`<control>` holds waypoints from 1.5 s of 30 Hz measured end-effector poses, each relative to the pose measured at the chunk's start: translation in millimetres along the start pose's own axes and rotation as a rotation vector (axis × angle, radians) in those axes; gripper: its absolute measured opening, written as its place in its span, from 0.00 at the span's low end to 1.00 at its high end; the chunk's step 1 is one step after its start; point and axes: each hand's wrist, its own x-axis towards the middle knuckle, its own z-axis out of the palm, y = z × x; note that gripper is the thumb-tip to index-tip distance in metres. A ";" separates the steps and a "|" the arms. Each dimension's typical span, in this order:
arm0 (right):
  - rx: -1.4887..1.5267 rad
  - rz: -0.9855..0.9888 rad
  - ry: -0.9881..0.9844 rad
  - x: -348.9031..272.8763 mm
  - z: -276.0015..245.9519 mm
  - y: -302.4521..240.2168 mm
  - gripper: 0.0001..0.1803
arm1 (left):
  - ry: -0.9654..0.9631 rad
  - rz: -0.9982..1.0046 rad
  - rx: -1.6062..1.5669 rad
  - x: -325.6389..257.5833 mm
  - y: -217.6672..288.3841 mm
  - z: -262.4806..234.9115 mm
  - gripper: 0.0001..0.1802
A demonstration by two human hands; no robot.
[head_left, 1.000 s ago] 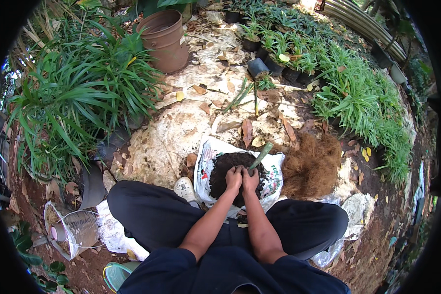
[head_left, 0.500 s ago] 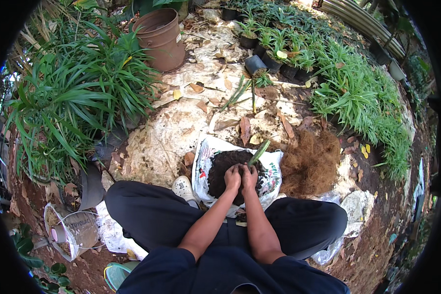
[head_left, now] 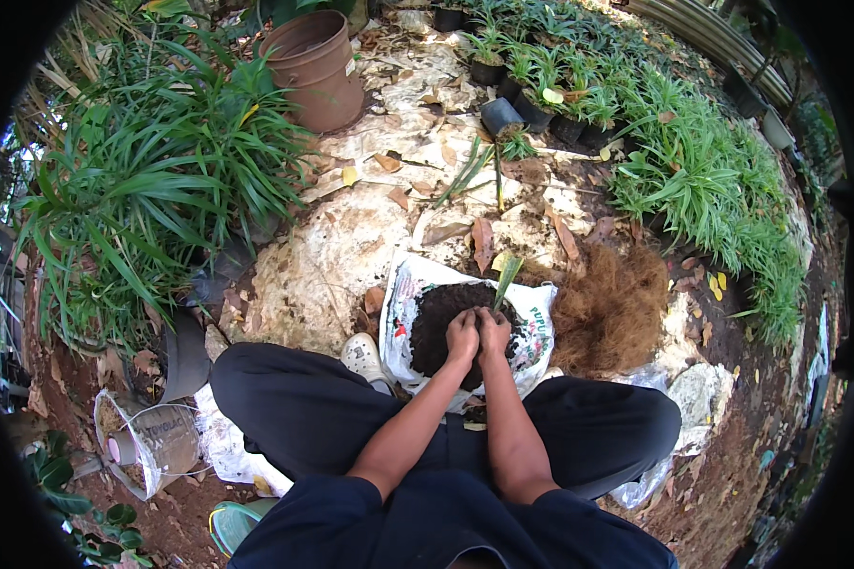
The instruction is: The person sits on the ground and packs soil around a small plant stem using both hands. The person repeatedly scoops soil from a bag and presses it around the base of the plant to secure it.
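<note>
In the head view, soil is already heaped on a white bag. Over it, the left hand and right hand are joined, fingers curled; whether the green leaf jutting beyond is gripped or already placed cannot be told.

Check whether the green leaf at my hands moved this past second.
Yes. The green leaf has swung left: its tip is now closer to the brown dry leaf lying beyond the white sack.
</note>
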 end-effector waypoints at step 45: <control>0.218 -0.050 0.334 9.4 -13.4 -13.1 0.21 | -0.445 0.173 1.335 1.8 16.3 -16.3 0.63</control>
